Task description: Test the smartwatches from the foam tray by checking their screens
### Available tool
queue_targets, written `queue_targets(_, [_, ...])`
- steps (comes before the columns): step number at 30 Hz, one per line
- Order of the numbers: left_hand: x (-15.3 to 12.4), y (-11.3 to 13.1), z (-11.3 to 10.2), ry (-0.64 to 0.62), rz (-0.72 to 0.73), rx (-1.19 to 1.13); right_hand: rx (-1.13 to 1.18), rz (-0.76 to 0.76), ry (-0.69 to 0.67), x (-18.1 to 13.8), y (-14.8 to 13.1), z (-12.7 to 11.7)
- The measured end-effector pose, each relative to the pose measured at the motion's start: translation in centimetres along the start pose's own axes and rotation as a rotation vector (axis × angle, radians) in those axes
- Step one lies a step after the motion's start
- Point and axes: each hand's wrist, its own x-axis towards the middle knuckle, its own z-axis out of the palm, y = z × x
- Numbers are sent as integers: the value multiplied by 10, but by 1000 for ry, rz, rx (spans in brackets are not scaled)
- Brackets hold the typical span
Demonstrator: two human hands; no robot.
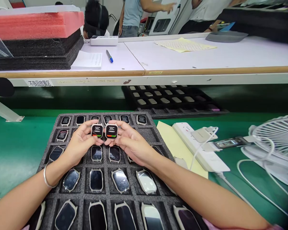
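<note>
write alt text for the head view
Two bare hands each hold a small lit-screen device, left hand on one device, right hand on another, above a dark foam tray filled with similar devices on a green bench.

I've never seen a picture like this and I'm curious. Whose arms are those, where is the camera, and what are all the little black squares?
The camera sits on a person's head and looks down, so you see that person's own arms. The left hand holds one small watch and the right hand holds another watch. Both screens are lit up with writing and coloured bars. Below the hands lies a dark foam tray with many pockets, and a watch body with a dark screen rests in most of them. The tray lies on a green table. To the right are a white power strip and a white fan. Other people stand far behind the white shelf.
</note>
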Motion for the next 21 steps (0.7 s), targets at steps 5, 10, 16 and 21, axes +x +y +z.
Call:
queue_targets(5, [0,-2,-1,2,16,11,10,8,-4,0,1,-1])
queue_targets(10, [1,-2,-1,-12,23,4,20,13,-6,1,2,-2])
queue_targets(16, [0,-1,-1,-13,17,9,17,11,-10,1,1,-2])
queue_targets(21, [0,0,-1,-14,23,14,5,-4,-16,1,2,-3])
